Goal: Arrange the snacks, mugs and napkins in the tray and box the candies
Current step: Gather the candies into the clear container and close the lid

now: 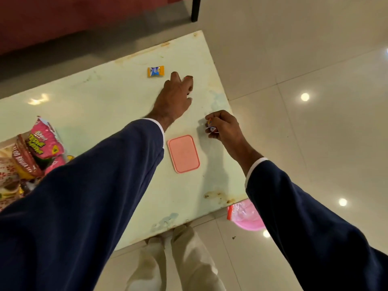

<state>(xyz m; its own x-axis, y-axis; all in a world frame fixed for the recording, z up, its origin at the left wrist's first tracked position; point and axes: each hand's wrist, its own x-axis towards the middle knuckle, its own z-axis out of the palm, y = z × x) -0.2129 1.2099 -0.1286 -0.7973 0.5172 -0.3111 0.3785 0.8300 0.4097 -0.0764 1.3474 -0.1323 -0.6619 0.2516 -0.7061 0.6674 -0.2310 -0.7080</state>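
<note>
Currently: candy collection stage, boxing not yet done.

The left hand reached across the table, fingers loosely bent over a small item that could not be identified; whether it gripped could not be told. One wrapped candy lay at its 11 o'clock, just beyond the fingertips. The right hand pinched collected candies. The pink lid lay at that hand's 7 o'clock. Snack packets sat at the table's 9 o'clock edge. Next move, probably: extend farther and pinch the remaining candy.

The pale green table bears a wrapped candy, a pink lid and seemingly a tray's snack packets.
</note>
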